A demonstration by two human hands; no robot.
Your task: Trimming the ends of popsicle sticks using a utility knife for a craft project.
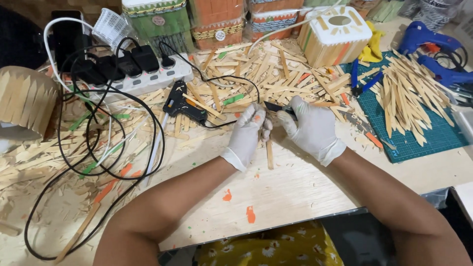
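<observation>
1. Two gloved hands meet over the middle of the bench (295,192). The left hand (248,135) has its fingers closed around a thin wooden stick (269,153), holding it upright so its lower end rests on the wood; that steadies the piece for trimming.
2. The right hand (311,129) has its fingers wrapped on a dark-bladed knife (274,107), the blade pointing left toward the top of the stick, just above the left thumb.
3. One black glue gun (183,104) lies just beyond the left hand, its cord running to a white power strip (148,79) with about four black plugs seated in it, close enough to reach while staying plugged in.
4. Two blue glue guns (433,49) sit at the far right, well apart from the hands.
5. One green cutting mat (419,140) carries a heap of pointed stick offcuts, too many to count; more lie scattered behind the hands.
6. One finished stick-clad box with a white lid (335,34) stands at the back, beside several wrapped ones whose number cannot be told.
7. A few orange paint spots (250,214) mark the near edge.
</observation>
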